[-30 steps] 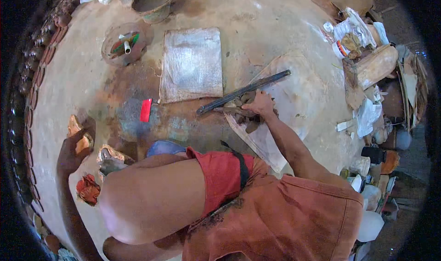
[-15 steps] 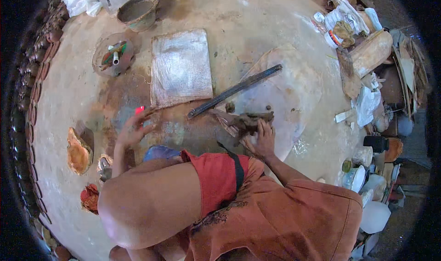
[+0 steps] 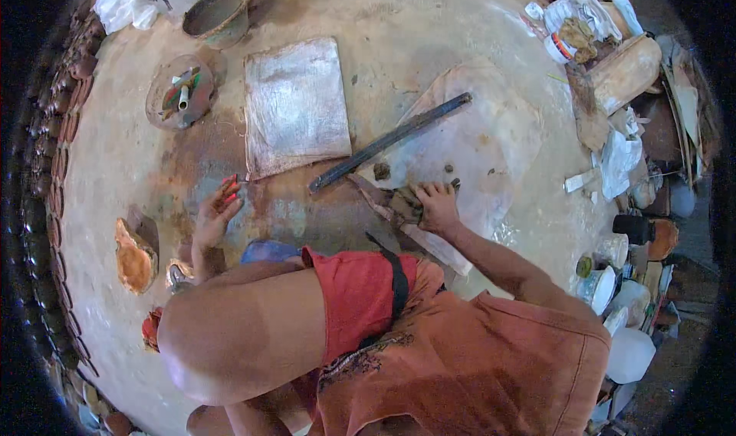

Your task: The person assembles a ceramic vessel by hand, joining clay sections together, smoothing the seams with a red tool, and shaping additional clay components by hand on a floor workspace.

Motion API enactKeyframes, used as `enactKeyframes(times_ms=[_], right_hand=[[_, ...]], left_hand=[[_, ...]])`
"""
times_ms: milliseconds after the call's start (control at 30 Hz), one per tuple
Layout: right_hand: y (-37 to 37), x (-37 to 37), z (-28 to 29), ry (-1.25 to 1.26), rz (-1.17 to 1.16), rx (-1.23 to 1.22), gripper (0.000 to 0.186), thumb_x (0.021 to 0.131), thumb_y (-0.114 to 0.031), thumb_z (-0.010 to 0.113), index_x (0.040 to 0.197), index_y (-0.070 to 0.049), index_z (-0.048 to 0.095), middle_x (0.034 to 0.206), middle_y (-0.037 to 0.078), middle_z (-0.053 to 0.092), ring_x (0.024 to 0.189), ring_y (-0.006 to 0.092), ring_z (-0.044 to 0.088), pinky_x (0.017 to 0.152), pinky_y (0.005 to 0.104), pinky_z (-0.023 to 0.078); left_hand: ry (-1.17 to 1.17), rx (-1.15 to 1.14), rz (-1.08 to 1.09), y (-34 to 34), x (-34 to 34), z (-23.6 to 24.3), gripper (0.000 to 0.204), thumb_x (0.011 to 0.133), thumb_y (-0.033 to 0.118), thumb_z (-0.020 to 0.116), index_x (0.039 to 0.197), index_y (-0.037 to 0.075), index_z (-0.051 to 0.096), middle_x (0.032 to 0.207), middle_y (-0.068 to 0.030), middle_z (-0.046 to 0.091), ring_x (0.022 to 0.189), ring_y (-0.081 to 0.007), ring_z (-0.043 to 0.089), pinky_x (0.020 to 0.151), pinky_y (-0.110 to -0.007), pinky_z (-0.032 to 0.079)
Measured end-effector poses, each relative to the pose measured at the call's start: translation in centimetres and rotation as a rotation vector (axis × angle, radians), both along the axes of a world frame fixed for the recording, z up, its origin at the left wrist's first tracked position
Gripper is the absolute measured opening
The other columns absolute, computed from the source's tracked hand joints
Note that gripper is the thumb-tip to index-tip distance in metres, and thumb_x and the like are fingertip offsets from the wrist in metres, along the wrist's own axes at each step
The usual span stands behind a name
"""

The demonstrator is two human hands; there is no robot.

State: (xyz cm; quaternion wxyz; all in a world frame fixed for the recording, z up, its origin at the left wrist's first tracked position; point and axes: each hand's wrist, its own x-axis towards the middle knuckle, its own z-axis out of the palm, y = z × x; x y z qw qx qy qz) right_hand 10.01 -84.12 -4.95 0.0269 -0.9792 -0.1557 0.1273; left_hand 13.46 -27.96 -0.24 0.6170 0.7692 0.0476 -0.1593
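My right hand (image 3: 439,204) presses down over a dark lump of what looks like clay (image 3: 404,204), its fingers bent round the lump's right end. The lump lies at the near edge of a pale, stained sheet (image 3: 502,152) on the floor. Two small dark bits sit beyond it. A long dark bar (image 3: 391,141) rests slantwise across the sheet's left side. To the left, my left hand (image 3: 217,215) is raised near the floor with curled fingers. Something small and bright red (image 3: 231,190) shows at its fingertips; its kind is unclear.
A flat whitish slab (image 3: 297,106) lies ahead, with a round clear dish (image 3: 180,95) holding small tools left of it and a bucket (image 3: 217,16) behind. An orange-brown shallow piece (image 3: 136,258) sits at left. Dark rounded pieces line the left edge; containers and scraps crowd the right.
My right hand has shifted forward and now covers more of the clay lump, which looks shorter. My left hand's fingers have curled in around the red thing. The whole view has shifted slightly.
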Motion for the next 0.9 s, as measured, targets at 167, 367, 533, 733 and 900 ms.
enactKeyframes(times_ms=[167,367,533,733,900], right_hand=[[-1.7,0.6,-2.7,-0.181,0.011,0.08,0.098,0.055,-0.027,0.092,0.145,-0.02,0.054,0.129,0.009,0.064,0.121,0.0325,0.06,0.106,0.0532,0.044],[-4.6,3.4,3.1,0.086,-0.159,0.671,0.064,0.069,-0.027,0.09,0.128,-0.013,0.07,0.102,0.007,0.077,0.086,0.0276,0.075,0.079,0.0413,0.061],[-4.3,4.4,14.0,0.108,-0.378,0.879,0.074,0.059,-0.014,0.094,0.127,-0.003,0.068,0.104,0.007,0.077,0.092,0.0157,0.073,0.079,0.0345,0.063],[-1.0,5.7,21.6,-0.181,-0.257,1.039,0.064,0.07,-0.018,0.092,0.126,-0.001,0.068,0.109,0.008,0.076,0.097,0.0132,0.07,0.087,0.0336,0.059],[3.7,7.1,28.9,-0.323,-0.042,1.153,0.065,0.07,-0.018,0.091,0.127,0.001,0.066,0.112,0.01,0.075,0.102,0.0157,0.07,0.091,0.0349,0.057]], left_hand=[[0.063,-0.034,0.026,-2.8,0.7,1.1,0.063,0.097,0.011,0.072,0.153,0.001,0.045,0.146,-0.0136,0.059,0.13,-0.0215,0.058,0.109,-0.036,0.048],[-0.022,-0.033,-0.015,-0.7,0.3,6.3,0.063,0.098,0.011,0.07,0.155,0.005,0.044,0.148,-0.0127,0.058,0.13,-0.0226,0.058,0.11,-0.038,0.046],[-0.13,-0.117,0.227,-0.8,-1.7,15.6,0.073,0.096,0.027,0.073,0.157,0.005,0.041,0.152,-0.0126,0.054,0.134,-0.023,0.054,0.111,-0.039,0.044],[-0.493,0.159,0.007,-1.3,0.8,30.8,0.102,0.084,0.056,0.077,0.159,0.002,0.036,0.158,-0.0149,0.048,0.143,-0.0278,0.047,0.118,-0.042,0.034],[-1.112,0.495,-0.377,-14.2,7.9,43.5,0.076,0.104,0.05,0.05,0.165,0.012,0.024,0.166,-0.0135,0.037,0.152,-0.0291,0.035,0.123,-0.045,0.025]])
